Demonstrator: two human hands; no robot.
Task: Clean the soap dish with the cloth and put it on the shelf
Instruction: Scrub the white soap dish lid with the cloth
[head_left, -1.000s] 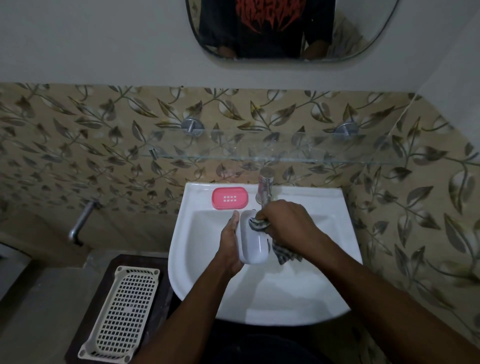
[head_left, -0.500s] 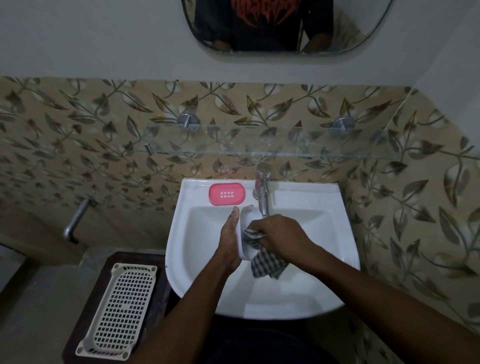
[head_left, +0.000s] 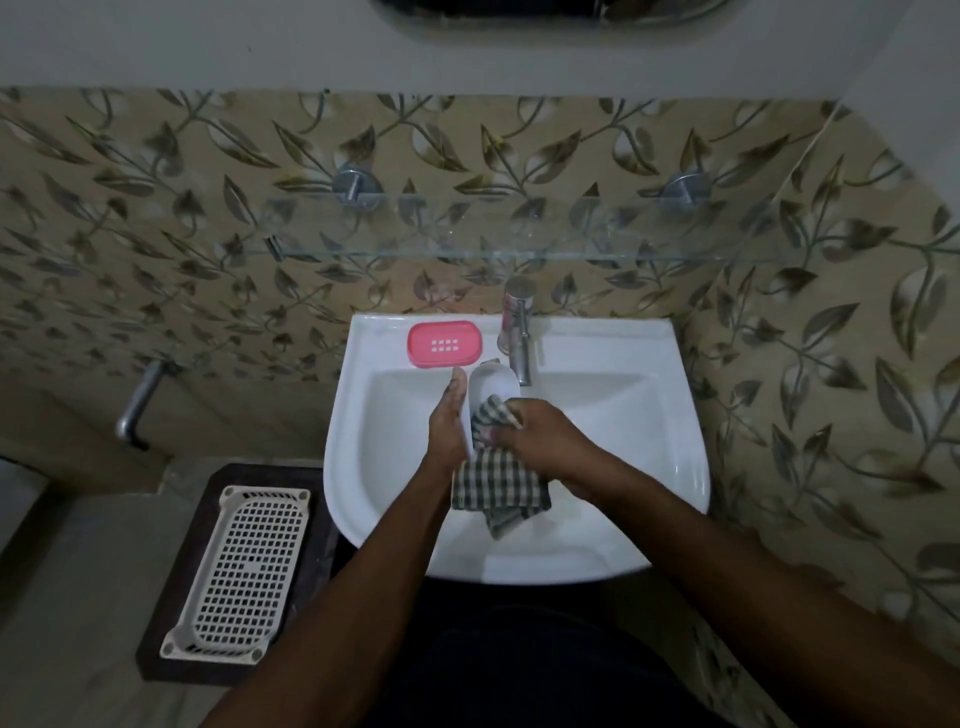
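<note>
over white ceramic sink (head_left: 623, 415), left hand (head_left: 449, 423) grips smooth white soap dish (head_left: 491, 387); right hand (head_left: 540, 436) presses bunched checked cloth (head_left: 498, 478) inside it.

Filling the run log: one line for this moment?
step: wiping | left hand: holds dish | right hand: rubs cloth on dish | shelf: bare

Both hands close together, left hand (head_left: 450, 422) upright, right hand (head_left: 546, 437) clenched
</note>
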